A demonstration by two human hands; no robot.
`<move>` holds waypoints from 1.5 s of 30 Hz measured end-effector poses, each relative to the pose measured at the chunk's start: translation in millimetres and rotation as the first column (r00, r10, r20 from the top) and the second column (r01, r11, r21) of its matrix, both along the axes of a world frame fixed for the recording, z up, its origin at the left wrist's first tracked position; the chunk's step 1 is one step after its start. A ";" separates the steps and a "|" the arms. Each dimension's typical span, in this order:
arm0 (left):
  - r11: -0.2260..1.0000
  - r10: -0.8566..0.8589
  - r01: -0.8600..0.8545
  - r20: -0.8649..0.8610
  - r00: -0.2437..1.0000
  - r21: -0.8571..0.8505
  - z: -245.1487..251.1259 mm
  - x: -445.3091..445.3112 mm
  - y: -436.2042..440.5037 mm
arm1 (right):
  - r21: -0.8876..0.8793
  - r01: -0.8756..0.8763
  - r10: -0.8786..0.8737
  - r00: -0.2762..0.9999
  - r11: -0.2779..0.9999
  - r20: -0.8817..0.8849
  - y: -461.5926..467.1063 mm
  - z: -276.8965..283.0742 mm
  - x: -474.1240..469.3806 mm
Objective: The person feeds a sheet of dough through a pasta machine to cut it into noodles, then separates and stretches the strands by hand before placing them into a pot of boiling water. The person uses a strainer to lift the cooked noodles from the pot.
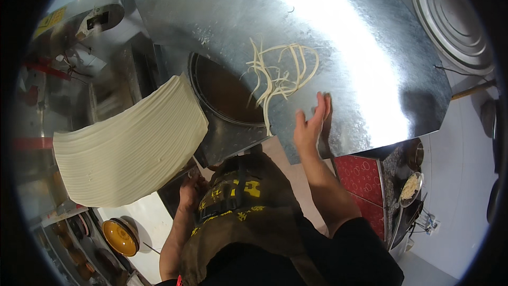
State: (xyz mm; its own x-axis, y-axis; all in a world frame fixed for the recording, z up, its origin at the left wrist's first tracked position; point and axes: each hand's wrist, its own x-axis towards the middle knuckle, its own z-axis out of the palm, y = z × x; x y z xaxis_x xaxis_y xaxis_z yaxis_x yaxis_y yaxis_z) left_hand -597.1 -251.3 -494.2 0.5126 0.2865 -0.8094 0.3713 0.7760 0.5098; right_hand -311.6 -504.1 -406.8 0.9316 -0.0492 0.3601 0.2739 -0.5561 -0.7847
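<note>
My right hand (310, 127) is over the near part of the steel worktop (222, 0), its fingers apart and nothing in them. Beside its fingertips lies a loose tangle of pale noodle strands (270, 81); one end trails to the worktop's near edge. My left hand (191, 192) is low beside my apron (242, 194), fingers partly curled; whether it grips anything is hidden. In front of that hand, to the left, is a wide pale sheet (131, 147) with many fine parallel ridges, looking like dough. Its far corner reaches near a round pot (226, 87) of brownish liquid, partly covered by the worktop.
A large round metal lid (452, 20) leans at the far right. Blurred metal machinery (99, 20) stands at the far left. Yellow-brown bowls (121, 238) sit at lower left, near shelves of dishes (71, 250). A bowl of pale food (410, 186) rests on the right counter.
</note>
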 end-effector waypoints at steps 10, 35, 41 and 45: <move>0.972 0.230 -0.231 -0.031 0.973 -0.032 9.2 -30.8 -8.8 | 0.093 -0.565 0.568 0.780 0.820 -0.265 123.7 -127.2 63.8; 0.935 0.355 -0.354 -0.032 0.934 0.025 15.0 -29.0 -26.6 | -0.074 -0.204 0.217 0.930 0.976 0.298 164.6 -99.3 130.2; 0.908 0.419 -0.416 -0.095 0.903 0.043 23.2 -33.0 -48.0 | -0.239 -0.934 0.481 0.343 0.264 -0.807 159.6 -215.2 109.0; 0.911 0.412 -0.413 -0.097 0.906 0.013 20.3 -39.4 -62.0 | -0.116 -0.666 0.447 0.608 0.737 -0.656 147.7 -169.0 66.8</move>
State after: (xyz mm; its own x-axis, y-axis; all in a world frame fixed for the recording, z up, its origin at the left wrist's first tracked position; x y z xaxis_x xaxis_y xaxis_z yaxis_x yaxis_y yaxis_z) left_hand -636.5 -313.3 -473.8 0.2706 0.4493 -0.8514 0.0637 0.8741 0.4816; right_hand -244.9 -356.4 -575.8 0.7545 0.5631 -0.3371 0.1984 -0.6854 -0.7007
